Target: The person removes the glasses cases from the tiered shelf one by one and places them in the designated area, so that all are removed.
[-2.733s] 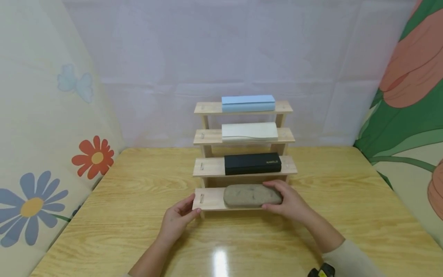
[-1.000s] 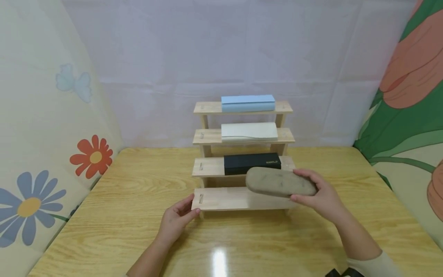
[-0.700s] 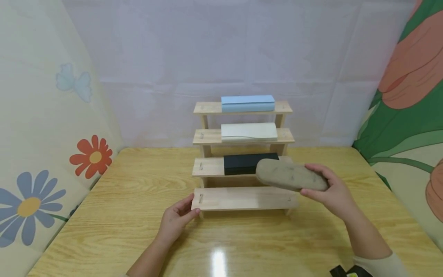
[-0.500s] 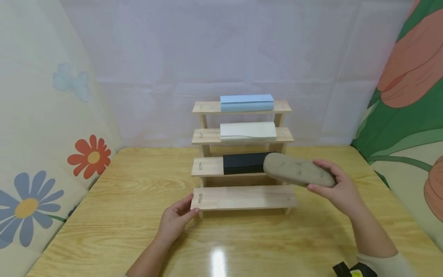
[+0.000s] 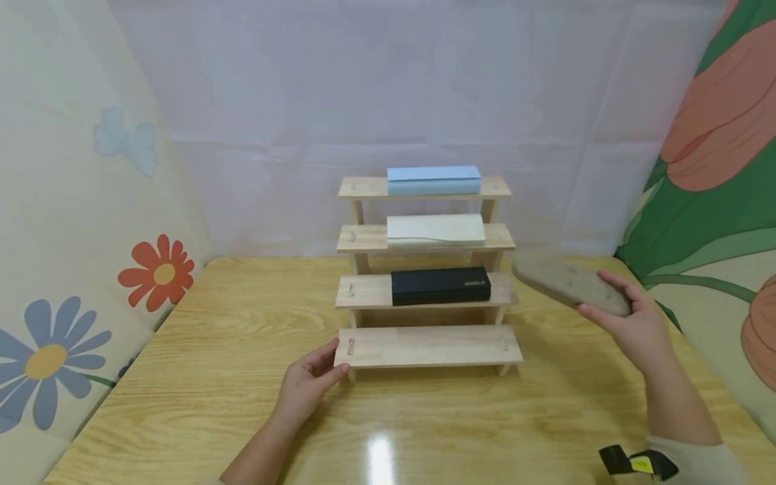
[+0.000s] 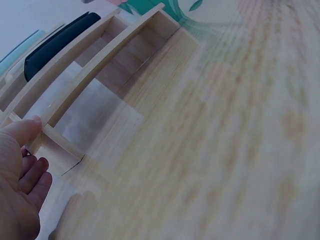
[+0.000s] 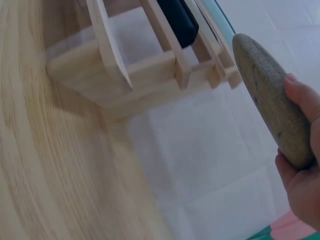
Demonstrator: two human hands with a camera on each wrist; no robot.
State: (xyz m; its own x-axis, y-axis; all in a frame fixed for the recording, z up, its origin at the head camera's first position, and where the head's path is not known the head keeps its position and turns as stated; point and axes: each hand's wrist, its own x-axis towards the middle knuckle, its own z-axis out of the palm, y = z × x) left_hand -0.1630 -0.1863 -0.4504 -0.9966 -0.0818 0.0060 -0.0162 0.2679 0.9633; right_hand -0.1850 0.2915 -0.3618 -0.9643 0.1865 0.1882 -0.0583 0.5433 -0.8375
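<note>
My right hand holds a grey-brown glasses case by its right end, in the air to the right of a stepped wooden display rack. In the right wrist view, thumb and fingers clasp opposite sides of the glasses case, which tilts with its free end toward the rack. My left hand grips the left end of the rack's bare lowest step, thumb at the front edge. On the steps above lie a black case, a white case and, topmost, a light blue case.
The rack stands on a wood-grain table. A white cloth backdrop hangs behind it, with flower-printed panels on both sides. A black strap with a yellow patch shows by the right sleeve.
My right hand has lifted the grey-brown glasses case off the lowest step and carried it up and right, past the rack's side. The left hand has stayed at the step's left end.
</note>
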